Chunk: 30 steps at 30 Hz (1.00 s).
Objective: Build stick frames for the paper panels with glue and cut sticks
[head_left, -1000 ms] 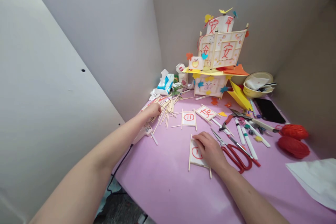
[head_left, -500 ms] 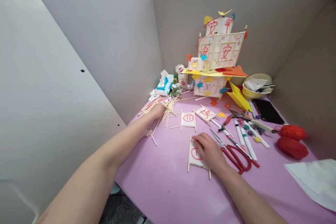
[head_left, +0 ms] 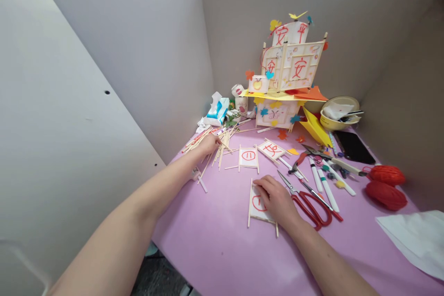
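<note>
My left hand (head_left: 210,143) reaches into a loose pile of thin wooden sticks (head_left: 226,144), its fingers pinched on one stick at the pile's right side. My right hand (head_left: 277,198) rests over a small stick-framed paper panel (head_left: 255,210) with a red circle drawn on it. Its fingers are bent round the panel's top edge, and its palm hides the right part. Farther back lie two similar panels, one with a red circled mark (head_left: 248,157) and another with a red character (head_left: 271,150).
Red-handled scissors (head_left: 308,201), white markers (head_left: 328,189) and pliers (head_left: 301,159) lie to the right. Red yarn (head_left: 386,194), a black phone (head_left: 354,147) and a yellow bowl (head_left: 338,122) are farther right. A decorated stick-and-paper model (head_left: 284,78) stands behind, near tissues (head_left: 218,112).
My left hand has shifted slightly within the stick pile, and its fingertips have drawn together. My right hand stays on the framed panel.
</note>
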{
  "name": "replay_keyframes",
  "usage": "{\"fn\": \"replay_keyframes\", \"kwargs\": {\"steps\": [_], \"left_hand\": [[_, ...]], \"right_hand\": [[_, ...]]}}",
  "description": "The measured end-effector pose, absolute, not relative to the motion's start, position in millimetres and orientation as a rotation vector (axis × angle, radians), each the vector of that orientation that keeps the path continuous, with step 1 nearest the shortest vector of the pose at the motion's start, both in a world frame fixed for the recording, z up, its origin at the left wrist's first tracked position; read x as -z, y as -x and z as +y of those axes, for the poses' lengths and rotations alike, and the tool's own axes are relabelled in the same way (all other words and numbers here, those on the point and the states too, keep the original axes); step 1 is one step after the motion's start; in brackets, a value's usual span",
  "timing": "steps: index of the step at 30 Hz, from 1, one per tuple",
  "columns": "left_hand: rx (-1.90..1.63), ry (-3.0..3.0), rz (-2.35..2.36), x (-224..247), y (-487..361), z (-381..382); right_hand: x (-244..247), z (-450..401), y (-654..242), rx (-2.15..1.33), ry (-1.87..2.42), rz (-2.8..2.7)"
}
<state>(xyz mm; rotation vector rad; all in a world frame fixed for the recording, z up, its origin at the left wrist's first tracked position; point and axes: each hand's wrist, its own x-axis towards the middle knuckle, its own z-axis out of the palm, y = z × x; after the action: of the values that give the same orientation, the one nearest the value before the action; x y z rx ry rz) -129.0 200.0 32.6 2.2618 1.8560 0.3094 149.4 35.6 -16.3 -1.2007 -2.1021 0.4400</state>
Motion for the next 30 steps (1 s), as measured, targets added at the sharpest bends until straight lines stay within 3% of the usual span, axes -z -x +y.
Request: {"fn": "replay_keyframes", "kwargs": {"steps": [10, 18, 30], "left_hand": [[-0.389, -2.170, 1.793, -30.9, 123.2, 196.4], [-0.722, -1.943, 1.722, -58.8, 106.4, 169.0], [-1.113, -1.229, 1.000, -20.1, 15.8, 48.6]], "right_hand": [[15.2, 35.4, -149.4, -0.438, 1.195, -2.096], [16.1, 36.6, -150.4, -0.486, 1.144, -2.010], [-2.9, 29.3, -135.5, -1.168, 1.099, -1.201]]}}
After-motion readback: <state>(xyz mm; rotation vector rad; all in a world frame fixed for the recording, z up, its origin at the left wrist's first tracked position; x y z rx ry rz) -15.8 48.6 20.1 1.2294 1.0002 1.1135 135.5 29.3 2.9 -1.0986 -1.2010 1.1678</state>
